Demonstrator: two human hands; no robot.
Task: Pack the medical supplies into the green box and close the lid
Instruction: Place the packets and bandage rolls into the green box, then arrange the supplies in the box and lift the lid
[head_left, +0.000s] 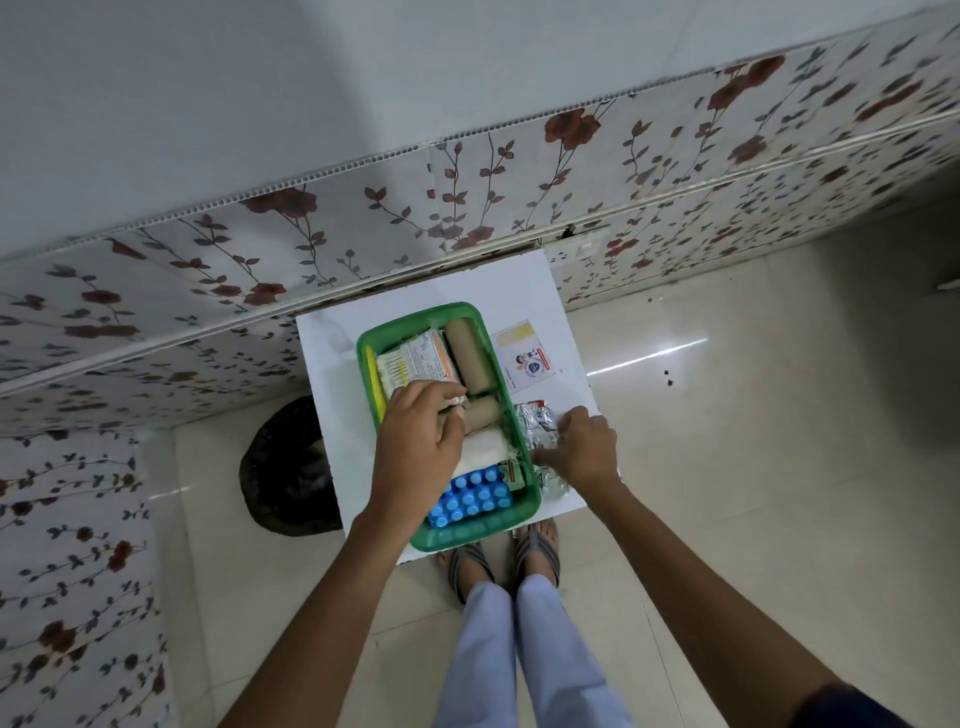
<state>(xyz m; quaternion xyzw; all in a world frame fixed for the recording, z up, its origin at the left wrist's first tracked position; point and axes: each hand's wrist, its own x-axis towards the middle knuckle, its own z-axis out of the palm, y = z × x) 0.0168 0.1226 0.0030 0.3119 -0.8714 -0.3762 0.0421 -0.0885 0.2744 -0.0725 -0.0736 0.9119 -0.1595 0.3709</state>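
Note:
A green box (422, 318) stands open on a small white table (524, 291). It holds two tan bandage rolls (467, 358), an orange and white sachet pack (415, 361), white gauze (485, 449) and blue pill strips (475, 499). My left hand (421, 441) is over the box's middle, its fingers pinching a small silver foil packet (457, 401). My right hand (584, 449) rests on the table just right of the box, its fingers closed on silver foil strips (540, 423). A white packet with a cartoon print (524, 356) lies on the table beside the box.
The table stands against a floral-patterned wall (467, 208) with a socket (576, 249). A dark round bin (291, 467) sits on the tiled floor left of the table. My sandalled feet (498, 556) are at the table's front edge.

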